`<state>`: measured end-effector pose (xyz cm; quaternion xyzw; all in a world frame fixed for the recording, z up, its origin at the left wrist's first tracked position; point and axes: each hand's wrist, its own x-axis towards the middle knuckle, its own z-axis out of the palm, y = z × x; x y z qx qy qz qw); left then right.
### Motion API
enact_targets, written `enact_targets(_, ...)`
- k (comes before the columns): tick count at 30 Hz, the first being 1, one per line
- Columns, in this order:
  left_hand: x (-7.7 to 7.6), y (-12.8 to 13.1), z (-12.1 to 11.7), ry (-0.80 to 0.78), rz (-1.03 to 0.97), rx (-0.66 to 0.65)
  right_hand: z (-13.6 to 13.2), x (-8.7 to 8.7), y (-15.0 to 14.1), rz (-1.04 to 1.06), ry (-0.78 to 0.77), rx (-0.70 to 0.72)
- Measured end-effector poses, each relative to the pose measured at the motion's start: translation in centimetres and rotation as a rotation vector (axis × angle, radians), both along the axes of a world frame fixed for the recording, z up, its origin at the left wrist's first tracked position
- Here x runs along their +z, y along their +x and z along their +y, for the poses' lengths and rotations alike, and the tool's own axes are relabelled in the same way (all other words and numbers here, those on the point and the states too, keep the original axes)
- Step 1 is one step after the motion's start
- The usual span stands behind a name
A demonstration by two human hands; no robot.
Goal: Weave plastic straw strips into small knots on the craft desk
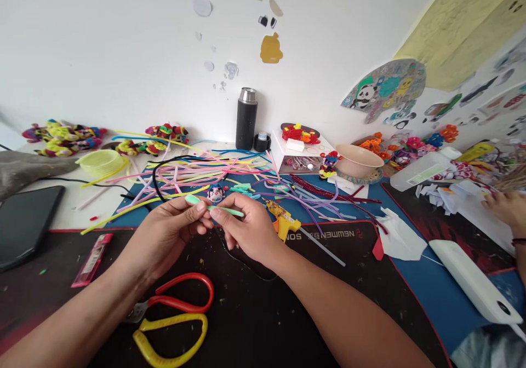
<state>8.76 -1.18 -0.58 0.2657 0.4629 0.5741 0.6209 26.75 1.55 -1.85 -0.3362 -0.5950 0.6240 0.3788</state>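
A light-green pipe cleaner, its left end thicker or folded, is pinched between both of my hands above the black mat. My left hand grips it near the thick end with thumb and fingers. Just to the right, my right hand holds the thinner stretch. Behind my hands sits a small figure head with a white painted face, beside several short green pieces. A yellow glue gun with a clear glue stick lies right of my right hand. Scissors with red and yellow handles lie below, blades partly hidden by my left forearm.
Many coloured pipe cleaners spread across the blue mat. A black thermos stands by the wall, a beige bowl to its right. A phone and a pink packet lie left. Another person's hand is at far right.
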Motion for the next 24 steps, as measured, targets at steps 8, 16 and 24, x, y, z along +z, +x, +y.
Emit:
enact_targets(8,0.3,-1.1,0.2,0.060,0.057,0.046,-0.1,-0.3,-0.1,-0.003,0.058,0.008)
enact_targets(16,0.1,-1.2,0.3,0.079,0.177,0.007,-0.1,-0.6,0.2,-0.180,0.364,-0.090)
enact_targets(24,0.3,-2.0,0.0,0.149,0.498,-0.210,-0.1,0.0,0.5,-0.279,0.476,-0.111)
